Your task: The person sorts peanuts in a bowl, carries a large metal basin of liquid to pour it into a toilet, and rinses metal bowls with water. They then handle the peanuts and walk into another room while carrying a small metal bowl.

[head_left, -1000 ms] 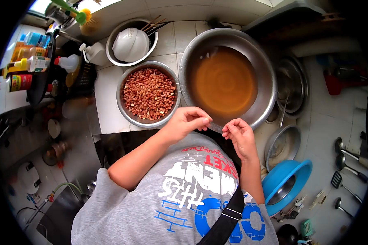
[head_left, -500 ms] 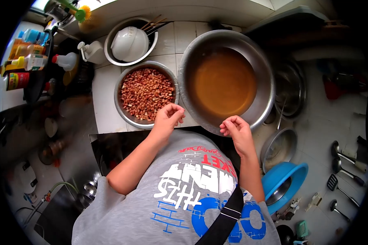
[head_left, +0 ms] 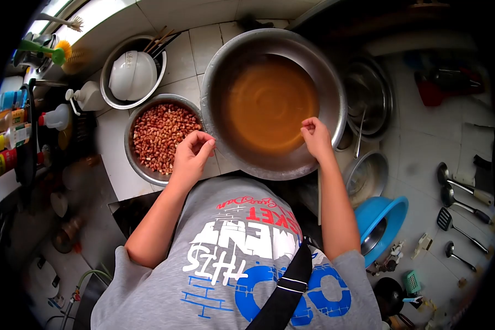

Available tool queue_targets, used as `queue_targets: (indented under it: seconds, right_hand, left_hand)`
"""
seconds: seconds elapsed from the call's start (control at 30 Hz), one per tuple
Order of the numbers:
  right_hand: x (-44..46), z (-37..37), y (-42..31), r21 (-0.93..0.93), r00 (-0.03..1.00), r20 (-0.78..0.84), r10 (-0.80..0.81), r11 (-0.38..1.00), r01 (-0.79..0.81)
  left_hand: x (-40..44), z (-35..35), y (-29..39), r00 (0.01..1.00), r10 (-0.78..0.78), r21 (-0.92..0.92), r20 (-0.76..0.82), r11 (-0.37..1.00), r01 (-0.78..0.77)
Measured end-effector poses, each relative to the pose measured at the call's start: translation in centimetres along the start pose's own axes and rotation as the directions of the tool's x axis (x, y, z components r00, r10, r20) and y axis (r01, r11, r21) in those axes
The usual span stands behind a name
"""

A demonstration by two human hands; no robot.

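Observation:
My left hand (head_left: 193, 156) hovers at the right edge of a metal bowl of reddish-brown peanuts (head_left: 162, 135). Its thumb and fingers are pinched together, and anything between them is too small to make out. Over the lower right part of a large metal basin (head_left: 325, 82) is my right hand (head_left: 317, 139), its fingers drawn together with the tips above the water. What it may hold I cannot make out. Brown, cloudy water (head_left: 272, 104) with faint rings on its surface fills the bottom of the basin.
A metal basin with white bowls (head_left: 133, 76) and chopsticks stands behind the peanuts. Bottles (head_left: 11, 137) line the far left. To the right are metal pans (head_left: 366, 96), a blue basin (head_left: 393, 220) and hanging ladles (head_left: 462, 206).
My right hand has moved forward from the basin's near rim to over the water. The left remains pinched, now nearer the peanut bowl's right side. The whole view has tilted.

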State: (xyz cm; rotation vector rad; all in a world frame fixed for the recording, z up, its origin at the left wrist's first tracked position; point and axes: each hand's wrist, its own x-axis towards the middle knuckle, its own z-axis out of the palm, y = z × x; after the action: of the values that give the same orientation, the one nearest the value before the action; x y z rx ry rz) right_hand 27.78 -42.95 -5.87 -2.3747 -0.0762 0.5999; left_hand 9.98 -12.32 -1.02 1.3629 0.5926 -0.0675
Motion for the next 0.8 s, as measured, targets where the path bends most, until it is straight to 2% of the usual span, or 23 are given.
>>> queue_targets:
  seconds: [0.17, 0.2, 0.3, 0.4, 0.5, 0.8]
  right_hand:
    - [2.7, 1.9, 0.9, -0.335, 0.999, -0.001, -0.051, 0.941, 0.047]
    - [2.9, 2.4, 1.0, -0.377, 0.991, -0.025, -0.129, 0.92, 0.11]
    - [3.2, 3.3, 1.3, -0.422, 0.986, -0.065, -0.154, 0.9, 0.113]
    - [4.5, 4.1, 1.3, -0.378, 0.996, -0.019, -0.084, 0.923, 0.071]
    - [5.4, 5.1, 1.6, -0.311, 0.992, -0.013, -0.128, 0.943, 0.117]
    - [6.0, 6.7, -2.6, -0.235, 0.991, 0.103, -0.088, 0.966, 0.111]
  left_hand:
    - [-0.3, -0.4, 0.6, 0.998, -0.064, -0.028, -0.011, 0.998, 0.064]
    - [-0.3, -0.5, 0.7, 0.998, -0.054, -0.028, -0.026, 0.998, 0.053]
    - [-0.4, -1.1, 0.4, 0.999, 0.005, -0.027, -0.05, 1.0, -0.007]
    - [-0.7, -1.9, 0.1, 0.995, -0.036, -0.058, -0.091, 0.998, 0.031]
    - [-1.1, -2.5, -0.3, 0.993, -0.037, -0.068, -0.116, 0.997, 0.029]
    - [-2.3, -3.3, 0.1, 0.986, -0.061, -0.089, -0.157, 0.995, 0.047]
